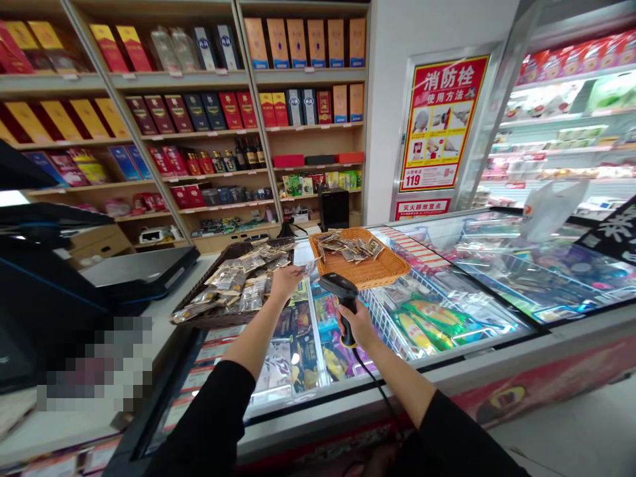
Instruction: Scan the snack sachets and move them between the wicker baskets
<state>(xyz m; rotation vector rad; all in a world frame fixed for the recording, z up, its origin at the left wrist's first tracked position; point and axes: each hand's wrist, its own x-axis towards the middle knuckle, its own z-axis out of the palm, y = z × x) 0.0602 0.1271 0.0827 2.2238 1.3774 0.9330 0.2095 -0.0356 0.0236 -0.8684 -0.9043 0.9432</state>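
My right hand (358,324) grips the handle of a black barcode scanner (338,289), its cord trailing down toward me, held above the glass lid of a chest freezer (467,344). My left hand (284,281) reaches forward and pinches a small clear snack packet (309,267) just ahead of the scanner head. It sits between a dark wicker tray (196,317) heaped with similar packets and an orange wicker basket (377,270) holding several more.
A black cash register and screen (54,278) stand at the left on a white counter. Wooden shelves (218,132) of boxed bottles fill the back wall. A red fire-hydrant poster (440,122) hangs beside an open chiller (566,112) at the right.
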